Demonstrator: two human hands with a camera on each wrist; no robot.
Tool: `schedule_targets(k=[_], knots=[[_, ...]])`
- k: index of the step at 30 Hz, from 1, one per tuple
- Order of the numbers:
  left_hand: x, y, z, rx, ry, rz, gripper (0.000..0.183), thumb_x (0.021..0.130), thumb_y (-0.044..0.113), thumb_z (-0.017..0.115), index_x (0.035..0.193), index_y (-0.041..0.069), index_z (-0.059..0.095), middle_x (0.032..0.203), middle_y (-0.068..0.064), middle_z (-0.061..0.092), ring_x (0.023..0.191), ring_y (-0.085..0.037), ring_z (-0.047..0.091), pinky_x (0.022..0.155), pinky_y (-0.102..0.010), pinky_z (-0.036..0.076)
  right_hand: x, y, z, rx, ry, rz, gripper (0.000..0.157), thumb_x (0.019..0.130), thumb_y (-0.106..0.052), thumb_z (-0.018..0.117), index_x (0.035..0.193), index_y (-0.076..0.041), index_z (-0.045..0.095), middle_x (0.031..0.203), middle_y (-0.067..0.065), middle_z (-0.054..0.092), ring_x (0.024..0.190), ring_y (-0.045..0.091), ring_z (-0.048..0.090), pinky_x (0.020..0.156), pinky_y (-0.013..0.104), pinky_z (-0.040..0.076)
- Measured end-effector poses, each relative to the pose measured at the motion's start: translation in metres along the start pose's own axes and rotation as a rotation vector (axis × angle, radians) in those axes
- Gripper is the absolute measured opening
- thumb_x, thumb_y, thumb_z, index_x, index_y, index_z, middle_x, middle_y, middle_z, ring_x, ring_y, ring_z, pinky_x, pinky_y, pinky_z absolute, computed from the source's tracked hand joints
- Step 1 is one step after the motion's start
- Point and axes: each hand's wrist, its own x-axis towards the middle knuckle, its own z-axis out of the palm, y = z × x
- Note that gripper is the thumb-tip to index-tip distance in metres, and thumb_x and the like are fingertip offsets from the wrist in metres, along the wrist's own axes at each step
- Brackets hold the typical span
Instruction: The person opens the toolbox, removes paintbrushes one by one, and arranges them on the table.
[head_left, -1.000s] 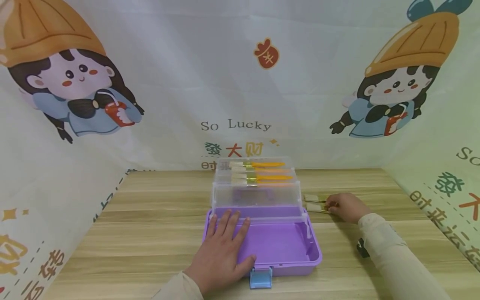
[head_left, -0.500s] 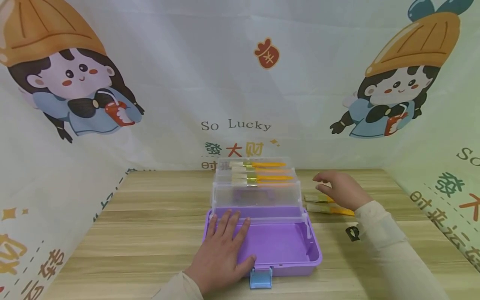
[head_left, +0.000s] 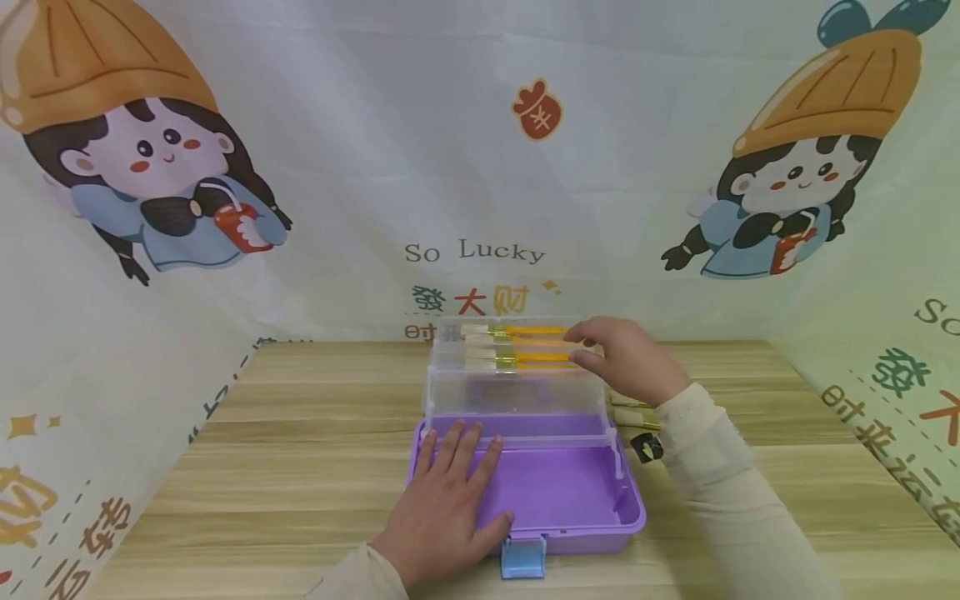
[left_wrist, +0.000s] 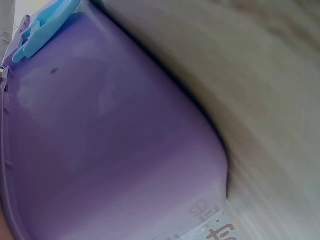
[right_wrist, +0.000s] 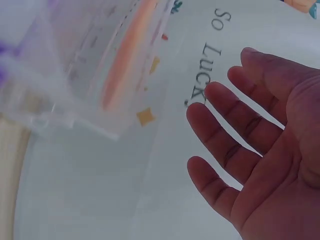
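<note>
1. Head view: our left hand [head_left: 450, 500] rests on the left side of the purple box [head_left: 562, 492], fingers straight and spread.
2. Our right hand [head_left: 630, 358], loosely bent, holds nothing beside brushes [head_left: 542, 358] in the clear tray [head_left: 448, 357].
3. Other brushes [head_left: 633, 417] lie right of the box.

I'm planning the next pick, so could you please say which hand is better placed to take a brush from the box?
Probably the right hand: it is empty and near the orange-handled brushes there, while the left hand rests spread on the purple box.
</note>
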Motion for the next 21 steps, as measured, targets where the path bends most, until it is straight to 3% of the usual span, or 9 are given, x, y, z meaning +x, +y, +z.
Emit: schedule_targets(k=[10,21], knots=[[0.001,0.000,0.000,-0.005,0.002,0.001,0.079,0.095,0.063,0.041,0.155,0.012,0.036,0.158,-0.019,0.030,0.148,-0.037,0.020,0.116,-0.059,0.011,0.019,-0.014,0.032,0.013,-0.050,-0.044,0.025,0.095,-0.015,0.065,0.116,-0.002,0.071,0.112,0.012,0.071,0.099,0.027,0.066,0.087,0.045,0.052],[0.000,-0.002,0.002,0.003,0.024,0.013,0.079,0.095,0.063,0.041,0.154,0.012,0.037,0.157,-0.020,0.031,0.147,-0.038,0.022,0.116,-0.059,0.012,0.034,-0.011,0.060,0.053,-0.059,-0.080,0.020,0.093,-0.015,0.067,0.109,-0.003,0.072,0.103,0.007,0.072,0.093,0.023,0.067,0.084,0.040,0.054]])
